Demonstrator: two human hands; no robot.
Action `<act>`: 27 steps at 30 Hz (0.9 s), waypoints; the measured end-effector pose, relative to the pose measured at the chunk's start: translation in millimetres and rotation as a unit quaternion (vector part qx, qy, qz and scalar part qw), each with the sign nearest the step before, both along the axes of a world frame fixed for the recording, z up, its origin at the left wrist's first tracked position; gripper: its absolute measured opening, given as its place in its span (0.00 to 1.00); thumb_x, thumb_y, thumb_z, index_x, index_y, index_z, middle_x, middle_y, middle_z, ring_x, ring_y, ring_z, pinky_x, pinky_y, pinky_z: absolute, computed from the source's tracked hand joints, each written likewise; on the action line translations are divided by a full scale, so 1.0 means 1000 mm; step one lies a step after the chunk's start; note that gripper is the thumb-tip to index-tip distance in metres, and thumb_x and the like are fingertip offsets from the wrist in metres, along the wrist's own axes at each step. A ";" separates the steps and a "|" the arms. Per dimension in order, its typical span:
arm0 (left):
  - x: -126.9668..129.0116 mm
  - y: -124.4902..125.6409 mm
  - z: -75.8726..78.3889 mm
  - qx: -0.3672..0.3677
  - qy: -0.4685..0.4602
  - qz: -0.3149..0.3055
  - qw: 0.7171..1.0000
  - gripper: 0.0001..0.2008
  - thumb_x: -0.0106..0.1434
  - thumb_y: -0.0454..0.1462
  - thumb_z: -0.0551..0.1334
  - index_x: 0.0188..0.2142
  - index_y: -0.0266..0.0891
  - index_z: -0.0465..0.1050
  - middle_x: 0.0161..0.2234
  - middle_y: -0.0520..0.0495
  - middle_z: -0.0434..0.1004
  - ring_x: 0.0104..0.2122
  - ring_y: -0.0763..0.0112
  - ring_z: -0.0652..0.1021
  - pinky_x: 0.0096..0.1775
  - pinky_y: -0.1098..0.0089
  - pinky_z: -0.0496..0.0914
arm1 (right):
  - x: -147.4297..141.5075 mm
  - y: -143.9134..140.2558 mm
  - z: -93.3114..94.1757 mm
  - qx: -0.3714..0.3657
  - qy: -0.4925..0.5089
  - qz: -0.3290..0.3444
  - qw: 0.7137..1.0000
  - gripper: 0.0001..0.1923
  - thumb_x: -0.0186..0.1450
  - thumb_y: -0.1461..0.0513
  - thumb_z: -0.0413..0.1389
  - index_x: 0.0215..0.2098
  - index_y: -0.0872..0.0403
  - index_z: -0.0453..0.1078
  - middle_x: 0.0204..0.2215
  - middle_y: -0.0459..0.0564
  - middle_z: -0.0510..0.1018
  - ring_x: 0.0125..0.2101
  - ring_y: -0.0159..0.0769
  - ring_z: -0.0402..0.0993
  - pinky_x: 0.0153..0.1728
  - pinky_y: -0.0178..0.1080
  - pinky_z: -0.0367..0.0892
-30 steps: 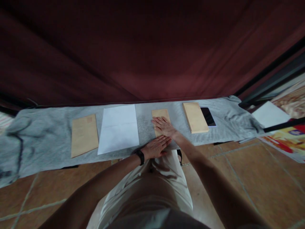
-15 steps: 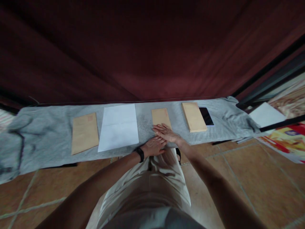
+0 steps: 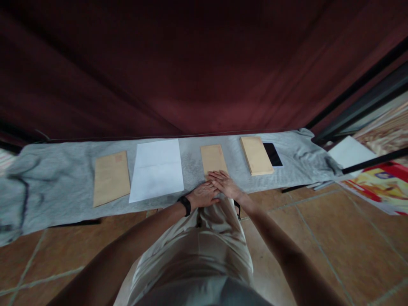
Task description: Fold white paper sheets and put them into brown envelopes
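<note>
A small brown envelope (image 3: 213,156) lies flat on the grey cloth in front of me, its near end hidden under my hands. My right hand (image 3: 224,184) rests on that near end, fingers stretched out and partly over the fingers of my left hand. Flat beside it, my left hand (image 3: 204,194) wears a black band at the wrist and reaches over the cloth's near edge. To the left are white paper sheets (image 3: 157,170) with a crease across the middle, then another brown envelope (image 3: 111,178). A stack of brown envelopes (image 3: 257,156) lies to the right.
A dark-screened phone or tablet (image 3: 273,154) touches the stack's right side. The grey cloth (image 3: 73,165) covers a long narrow surface against a dark red curtain (image 3: 191,76). Black frame bars (image 3: 363,114), a white board (image 3: 350,152) and a colourful printed box (image 3: 382,185) stand at the right.
My right hand has slid slightly toward me along the small envelope, uncovering more of it. The whole view has shifted a little; the other things lie as before.
</note>
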State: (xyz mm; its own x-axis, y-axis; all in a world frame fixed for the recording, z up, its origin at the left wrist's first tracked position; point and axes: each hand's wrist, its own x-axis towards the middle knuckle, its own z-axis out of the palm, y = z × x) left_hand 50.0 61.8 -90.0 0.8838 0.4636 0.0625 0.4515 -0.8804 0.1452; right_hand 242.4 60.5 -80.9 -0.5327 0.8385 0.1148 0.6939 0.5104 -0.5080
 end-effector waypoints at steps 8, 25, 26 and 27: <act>0.001 0.002 0.003 0.033 0.009 -0.019 0.999 0.25 0.67 0.48 0.64 0.57 0.34 0.72 0.58 0.36 0.76 0.63 0.57 0.70 0.67 0.58 0.57 | -0.003 -0.019 -0.002 0.078 -0.045 -0.097 0.991 0.26 0.78 0.54 0.41 0.69 0.53 0.62 0.70 0.53 0.62 0.70 0.41 0.56 0.71 0.51 0.49; -0.033 -0.005 -0.009 0.045 -0.008 0.036 0.998 0.35 0.73 0.47 0.55 0.72 0.31 0.50 0.72 0.35 0.52 0.72 0.58 0.54 0.71 0.56 0.52 | -0.001 -0.042 -0.011 0.091 -0.065 -0.193 0.975 0.30 0.78 0.51 0.41 0.73 0.55 0.54 0.70 0.57 0.61 0.70 0.45 0.55 0.71 0.54 0.47; -0.036 -0.005 -0.009 0.043 -0.009 0.040 0.998 0.35 0.73 0.47 0.54 0.72 0.31 0.50 0.72 0.34 0.52 0.72 0.58 0.54 0.71 0.56 0.52 | 0.000 -0.043 -0.012 0.090 -0.066 -0.194 0.975 0.30 0.78 0.51 0.41 0.73 0.55 0.54 0.70 0.57 0.60 0.70 0.46 0.55 0.71 0.54 0.47; -0.039 -0.005 -0.008 0.041 -0.011 0.043 0.998 0.35 0.73 0.47 0.54 0.72 0.32 0.50 0.72 0.34 0.52 0.72 0.57 0.54 0.71 0.56 0.53 | 0.001 -0.045 -0.013 0.090 -0.065 -0.195 0.975 0.30 0.77 0.52 0.42 0.73 0.55 0.53 0.70 0.57 0.60 0.70 0.46 0.55 0.71 0.55 0.46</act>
